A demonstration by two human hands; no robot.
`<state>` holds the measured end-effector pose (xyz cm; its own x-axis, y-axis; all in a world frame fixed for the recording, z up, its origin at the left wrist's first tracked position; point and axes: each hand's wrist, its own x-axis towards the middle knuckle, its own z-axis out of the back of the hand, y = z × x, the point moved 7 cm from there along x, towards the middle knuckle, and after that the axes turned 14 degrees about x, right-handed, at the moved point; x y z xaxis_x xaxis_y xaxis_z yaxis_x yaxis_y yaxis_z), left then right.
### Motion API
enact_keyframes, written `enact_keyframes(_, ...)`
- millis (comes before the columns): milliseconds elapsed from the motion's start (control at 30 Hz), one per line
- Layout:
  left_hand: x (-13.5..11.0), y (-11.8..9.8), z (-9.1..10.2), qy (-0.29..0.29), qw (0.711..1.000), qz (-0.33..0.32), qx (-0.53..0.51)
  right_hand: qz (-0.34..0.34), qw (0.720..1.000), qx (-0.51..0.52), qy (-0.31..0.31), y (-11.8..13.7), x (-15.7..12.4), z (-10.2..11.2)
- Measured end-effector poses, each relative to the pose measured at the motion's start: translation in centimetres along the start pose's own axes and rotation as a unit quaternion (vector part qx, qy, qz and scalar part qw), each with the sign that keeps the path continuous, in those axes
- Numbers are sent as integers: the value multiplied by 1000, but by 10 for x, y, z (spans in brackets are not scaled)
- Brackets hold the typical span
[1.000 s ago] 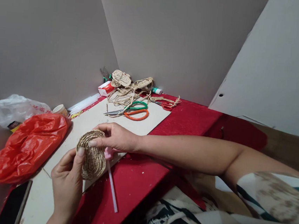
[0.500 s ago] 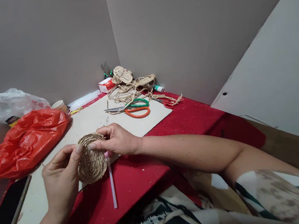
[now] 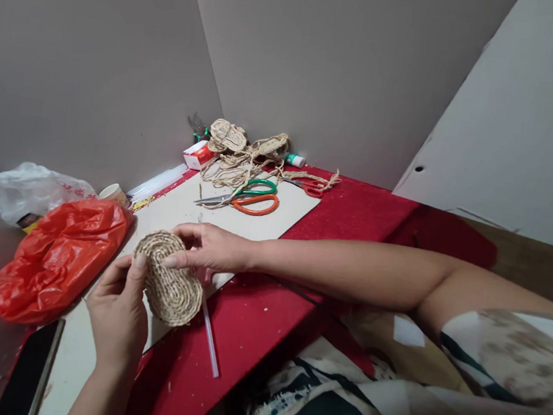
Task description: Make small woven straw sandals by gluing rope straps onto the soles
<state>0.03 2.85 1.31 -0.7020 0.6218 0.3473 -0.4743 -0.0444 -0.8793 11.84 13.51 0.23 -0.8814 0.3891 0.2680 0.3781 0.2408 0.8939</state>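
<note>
I hold a small oval mat of coiled jute rope (image 3: 170,280) above the white board (image 3: 182,215). My left hand (image 3: 118,313) grips its left edge, thumb on the face and fingers behind. My right hand (image 3: 208,248) pinches its upper right rim between thumb and fingers. The mat's flat woven face is turned towards me. A clear glue stick (image 3: 209,342) lies on the red tablecloth (image 3: 266,311) just under the mat, beside something pink mostly hidden by my right hand.
Green- and orange-handled scissors (image 3: 251,196) lie on the board's far end beside a tangle of jute cord and woven pieces (image 3: 243,149). A red plastic bag (image 3: 59,255) and a white bag (image 3: 27,187) sit at left, a phone (image 3: 28,373) lower left. Grey partition walls enclose the table.
The mat has turned in my hands so that more of its flat face shows, and it has shifted slightly left. Both hands keep their hold.
</note>
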Motion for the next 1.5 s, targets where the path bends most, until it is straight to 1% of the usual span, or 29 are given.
enact_keyframes(67,10,-1,-1,-20,1000,-1,-16,9,1000,6,3,-1,11,0)
enact_keyframes(167,29,-6,-10,-9,999,-8,-40,15,1000,-4,6,0,30,2)
enact_keyframes(300,50,-11,-24,-6,997,-29,-76,45,998,-48,-19,8,50,12)
enact_keyframes(433,60,-2,-40,-16,993,-10,-118,49,997,-46,-32,5,59,23)
enact_keyframes(533,63,7,-48,-7,990,15,-143,25,999,-20,-21,-3,63,28)
enact_keyframes(600,65,14,-50,9,987,33,-158,2,1000,26,-16,-8,64,31)
enact_keyframes(633,67,18,-49,19,985,42,-163,-5,998,55,-24,-10,65,34)
enact_keyframes(667,68,22,-49,28,984,53,-166,-5,996,83,-39,-11,66,38)
enact_keyframes(733,70,33,-48,45,983,74,-164,9,988,127,-90,-11,66,49)
enact_keyframes(800,70,43,-49,63,982,86,-158,26,978,148,-141,-11,65,61)
enact_keyframes(867,68,48,-53,84,981,90,-151,31,972,157,-171,-13,65,70)
enact_keyframes(1067,55,50,-72,173,969,106,-141,32,967,166,-192,-15,65,77)
enact_keyframes(1133,55,51,-74,187,965,113,-146,31,967,163,-195,-14,64,78)
enact_keyframes(1333,74,52,-55,119,966,112,-201,6,977,130,-171,-9,61,79)
enact_keyframes(1400,77,55,-52,109,964,117,-211,10,980,122,-155,-5,62,79)
enact_keyframes(1500,78,57,-51,101,962,122,-223,15,984,123,-130,-3,63,78)
